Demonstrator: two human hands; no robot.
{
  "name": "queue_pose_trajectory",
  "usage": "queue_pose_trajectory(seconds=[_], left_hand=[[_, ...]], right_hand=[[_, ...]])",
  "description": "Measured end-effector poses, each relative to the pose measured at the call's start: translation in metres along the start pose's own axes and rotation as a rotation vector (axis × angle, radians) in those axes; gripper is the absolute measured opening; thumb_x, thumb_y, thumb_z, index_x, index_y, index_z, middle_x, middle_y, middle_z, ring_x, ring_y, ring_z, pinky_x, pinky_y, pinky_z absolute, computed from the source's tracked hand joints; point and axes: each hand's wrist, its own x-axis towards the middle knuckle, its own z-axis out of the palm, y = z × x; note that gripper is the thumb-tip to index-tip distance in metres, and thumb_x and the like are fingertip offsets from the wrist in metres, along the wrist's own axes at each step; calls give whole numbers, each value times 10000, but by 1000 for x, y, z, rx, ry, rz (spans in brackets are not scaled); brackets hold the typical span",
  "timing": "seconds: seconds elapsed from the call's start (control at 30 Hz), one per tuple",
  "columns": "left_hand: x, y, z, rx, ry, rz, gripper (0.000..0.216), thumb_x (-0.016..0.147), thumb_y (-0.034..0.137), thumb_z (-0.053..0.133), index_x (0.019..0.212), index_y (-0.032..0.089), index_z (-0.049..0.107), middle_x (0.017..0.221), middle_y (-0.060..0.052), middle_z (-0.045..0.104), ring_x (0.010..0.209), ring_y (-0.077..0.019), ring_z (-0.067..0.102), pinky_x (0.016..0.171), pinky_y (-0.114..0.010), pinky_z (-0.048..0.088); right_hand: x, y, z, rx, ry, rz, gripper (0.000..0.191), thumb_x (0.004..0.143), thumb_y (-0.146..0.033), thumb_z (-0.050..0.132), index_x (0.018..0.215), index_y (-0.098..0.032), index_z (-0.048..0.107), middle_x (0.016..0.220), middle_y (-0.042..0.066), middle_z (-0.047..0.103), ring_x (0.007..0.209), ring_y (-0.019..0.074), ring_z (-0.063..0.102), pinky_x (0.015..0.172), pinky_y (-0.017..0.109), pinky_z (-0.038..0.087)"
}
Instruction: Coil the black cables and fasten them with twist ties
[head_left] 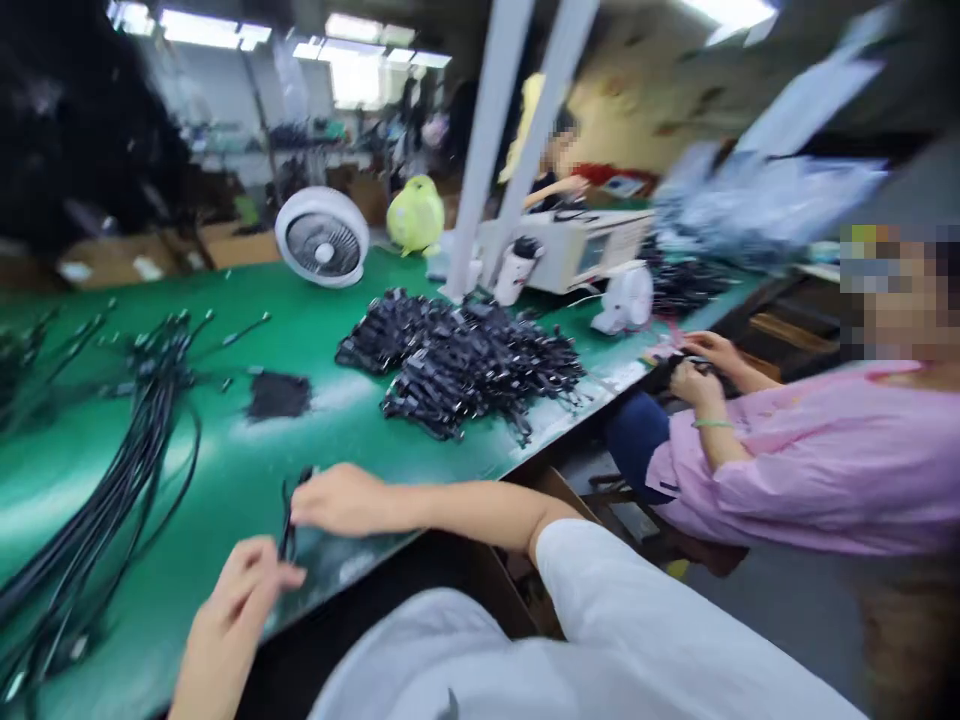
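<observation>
A short folded black cable (288,525) stands over the near edge of the green table. Its upper part is pinched in the fingers of my right hand (341,500). Below and to the left is my left hand (240,590), its fingers half bent and the thumb apart from them. The cable's lower end comes down close to those fingertips; blur hides whether they touch. On the left of the table, long loose black cables (146,430) lie in a bundle. Beyond my right hand is a large heap of folded black cables (472,360).
A small dark cloth-like patch (279,396) lies on the green table (225,290). Toward the back are a white fan (322,240), a green fan-shaped object (416,215), a cup (517,270) and a white machine (592,250). A co-worker in a pink top (810,460) sits at the right, handling something dark.
</observation>
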Motion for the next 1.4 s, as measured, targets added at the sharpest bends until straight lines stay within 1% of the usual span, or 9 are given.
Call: queue_pose_trajectory(seconds=[0.1, 0.2, 0.47, 0.67, 0.87, 1.0, 1.13, 1.27, 1.4], left_hand=[[-1, 21, 14, -235, 220, -121, 303, 749, 441, 718, 966, 230, 698, 1085, -62, 642, 1035, -249, 629, 902, -356, 543], [-1, 20, 26, -385, 69, -228, 445, 852, 408, 631, 1252, 216, 611, 1260, -108, 635, 1154, -258, 607, 1042, -422, 457], [-5, 19, 52, -384, 41, -194, 550, 936, 400, 519, 1456, 247, 424, 1538, -93, 412, 1463, -246, 307, 1223, -420, 189], [6, 7, 50, -429, -94, -211, 746, 869, 398, 633, 1517, 259, 292, 1625, -110, 235, 1505, -259, 201, 1232, -449, 139], [22, 4, 21, -862, 236, -334, 548, 867, 532, 609, 1318, 227, 546, 1462, -136, 509, 1336, -285, 503, 1121, -465, 380], [36, 13, 21, -936, 370, -364, 388, 879, 465, 629, 1132, 172, 647, 1153, -120, 695, 1120, -233, 652, 1042, -415, 456], [45, 16, 33, -985, 464, -366, 273, 882, 450, 634, 875, 177, 620, 731, 10, 621, 728, -112, 642, 988, -366, 488], [48, 14, 46, -984, 493, -415, 345, 875, 483, 630, 741, 186, 519, 556, 78, 452, 525, -68, 491, 913, -334, 508], [55, -1, 34, -771, 303, -431, 339, 896, 525, 563, 959, 192, 571, 787, -16, 637, 787, -152, 650, 947, -392, 492]], right_hand=[[-1, 4, -5, 223, 6, 31, 290, 924, -315, 411, 704, -163, 522, 730, -16, 580, 722, 106, 507, 679, 212, 365], [-4, 6, 3, 450, -79, 96, 311, 929, -378, 393, 712, -172, 482, 638, -26, 513, 554, 85, 410, 552, 212, 316], [-14, -8, 27, -330, 169, 18, 369, 994, -347, 304, 1061, -145, 607, 1117, 137, 635, 998, 231, 575, 860, 339, 438], [-14, 12, 52, -324, 184, -57, 502, 1022, -276, 228, 1480, -85, 303, 1275, 160, 589, 1113, 219, 585, 879, 326, 495], [-15, 35, 51, -617, 137, -120, 454, 1033, -271, 260, 1377, -101, 502, 925, 126, 645, 809, 216, 578, 725, 336, 428], [-18, 35, 54, -642, 144, -174, 466, 1037, -300, 271, 1400, -97, 481, 961, 118, 642, 805, 200, 558, 721, 331, 397], [-17, 31, 57, -680, 121, -127, 484, 1038, -364, 267, 1384, -103, 482, 942, 116, 627, 803, 204, 551, 694, 336, 371], [-15, 34, 59, -684, 28, -152, 425, 1042, -335, 253, 1172, -116, 593, 892, 106, 610, 808, 198, 559, 677, 327, 367], [-17, 45, 46, -633, -2, -120, 415, 1040, -344, 294, 1317, -116, 501, 942, 100, 634, 811, 190, 592, 685, 307, 403]])
